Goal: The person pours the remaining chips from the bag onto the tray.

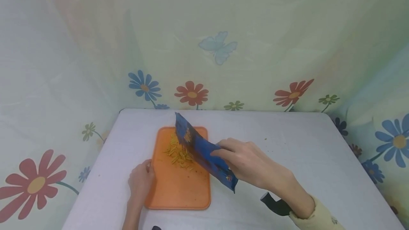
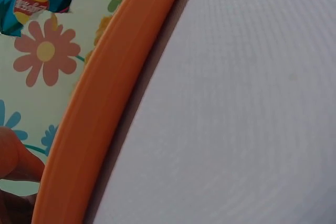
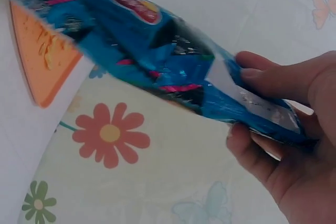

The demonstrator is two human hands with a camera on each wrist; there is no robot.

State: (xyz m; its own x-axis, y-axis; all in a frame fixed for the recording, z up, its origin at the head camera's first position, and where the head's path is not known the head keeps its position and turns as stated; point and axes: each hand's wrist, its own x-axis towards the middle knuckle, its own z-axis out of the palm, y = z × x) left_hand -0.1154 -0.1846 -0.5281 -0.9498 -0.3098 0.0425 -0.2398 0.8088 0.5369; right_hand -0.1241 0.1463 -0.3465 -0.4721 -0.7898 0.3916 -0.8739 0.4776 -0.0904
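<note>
A blue, shiny chip bag (image 1: 204, 152) hangs slantwise over the right side of an orange tray (image 1: 179, 196). My right hand (image 1: 243, 160) pinches the bag between thumb and fingers; the right wrist view shows the bag (image 3: 157, 51) creased and tilted, its far end toward the tray. Yellow stick-shaped chips (image 1: 179, 155) lie in a loose heap on the tray's upper half, partly hidden by the bag. At the tray's left edge, my left hand (image 1: 140, 180) grips the rim, its fingertips (image 2: 16, 156) showing beside the orange edge in the left wrist view.
The tray lies on a white-covered table (image 1: 271, 130). A black curved object (image 1: 276, 205) sits below my right forearm. A few dark crumbs dot the cloth at right. Behind and beside the table hangs a flower-printed curtain (image 1: 255, 45).
</note>
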